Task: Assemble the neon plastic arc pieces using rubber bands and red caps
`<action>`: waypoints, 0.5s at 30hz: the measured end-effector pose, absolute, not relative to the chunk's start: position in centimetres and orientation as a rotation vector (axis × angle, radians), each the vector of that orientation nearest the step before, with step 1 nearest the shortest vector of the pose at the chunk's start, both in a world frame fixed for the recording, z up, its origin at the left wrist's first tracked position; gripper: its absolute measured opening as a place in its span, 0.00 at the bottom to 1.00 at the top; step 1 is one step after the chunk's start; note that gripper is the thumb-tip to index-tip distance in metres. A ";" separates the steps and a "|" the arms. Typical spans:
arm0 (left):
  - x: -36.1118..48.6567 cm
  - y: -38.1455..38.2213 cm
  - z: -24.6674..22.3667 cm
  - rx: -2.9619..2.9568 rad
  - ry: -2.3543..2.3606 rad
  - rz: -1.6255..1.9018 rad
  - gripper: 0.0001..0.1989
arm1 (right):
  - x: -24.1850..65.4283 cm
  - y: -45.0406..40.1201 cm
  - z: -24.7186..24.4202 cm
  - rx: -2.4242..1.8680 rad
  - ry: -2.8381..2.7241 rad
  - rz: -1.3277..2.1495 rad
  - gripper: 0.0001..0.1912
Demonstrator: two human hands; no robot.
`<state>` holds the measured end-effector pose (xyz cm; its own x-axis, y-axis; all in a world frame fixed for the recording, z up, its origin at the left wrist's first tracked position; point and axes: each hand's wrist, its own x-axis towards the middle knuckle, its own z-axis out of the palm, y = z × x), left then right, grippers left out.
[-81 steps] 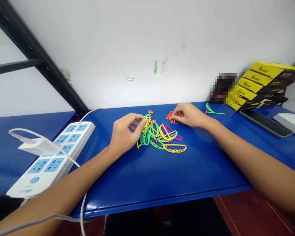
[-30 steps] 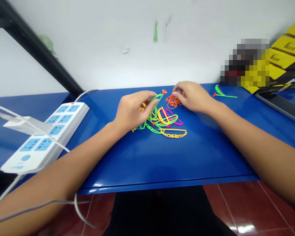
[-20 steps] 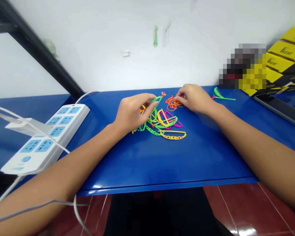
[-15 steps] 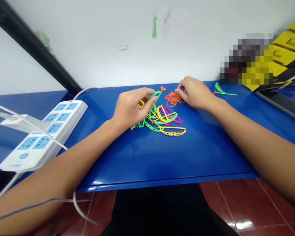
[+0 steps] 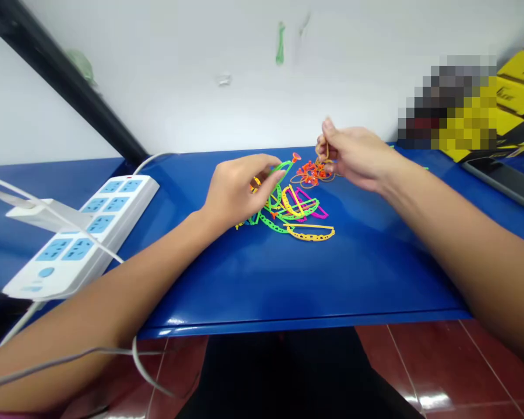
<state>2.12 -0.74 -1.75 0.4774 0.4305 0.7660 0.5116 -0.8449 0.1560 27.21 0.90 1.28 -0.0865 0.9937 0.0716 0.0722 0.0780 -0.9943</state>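
left hand (image 5: 240, 195): low over plastic pile, fingers curled but not clenched; fingertips (image 5: 278, 177) against green strip (image 5: 286, 166). Firm grasp or only light touch: impossible to tell from this view. Curved position probably for steadying strip near its raised end.

right hand (image 5: 358, 157): above blue table, thumb and one finger pinching thin orange loop (image 5: 326, 152), other fingers loosely open. Such narrow pinch likely because of loop's thinness, and for keeping it apart from pieces below.

orange tangle (image 5: 312, 173): just under right hand, beside top of plastic pile; small red-orange parts mixed with thin loops, exact shape hard to tell.

plastic pile (image 5: 294, 203): near middle of blue table, closer to wall than to front edge; green, yellow and magenta arcs and strips lying crossed over each other.

blue table (image 5: 353, 273): wide stretch between plastic pile and front edge, enough room for both hands; lower right side also roomy for right forearm.

wall (image 5: 201, 99): behind everything, limit on far side.

power strip (image 5: 78, 238): left of left forearm, with charger (image 5: 35, 212) plugged in, white cable (image 5: 146, 364) hanging past table edge; limit on left side.

phone (image 5: 504, 183): far right, with yellow boxes (image 5: 521, 70) behind.
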 end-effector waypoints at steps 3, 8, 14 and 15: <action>2.2 -0.8 -1.7 -2.625 -0.845 -1.336 0.08 | 26.9 0.3 1.9 -1.092 -1.331 1.408 0.30; 2.1 -0.7 -1.7 -2.623 -0.848 -1.347 0.08 | 26.7 -0.1 2.3 -1.064 -1.337 1.488 0.33; 2.1 -0.6 -1.9 -2.640 -0.904 -1.346 0.10 | 26.8 -0.1 1.6 -1.088 -1.425 1.470 0.25; 2.0 -0.6 -1.9 -2.643 -0.914 -1.341 0.11 | 26.8 -0.2 1.6 -1.082 -1.471 1.494 0.24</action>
<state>2.03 -0.60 -1.90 0.4523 0.4848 0.7486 0.5197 -0.8254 0.2206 26.75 -0.20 1.64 -0.3500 0.9351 -0.0565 0.0424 -0.0445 -0.9981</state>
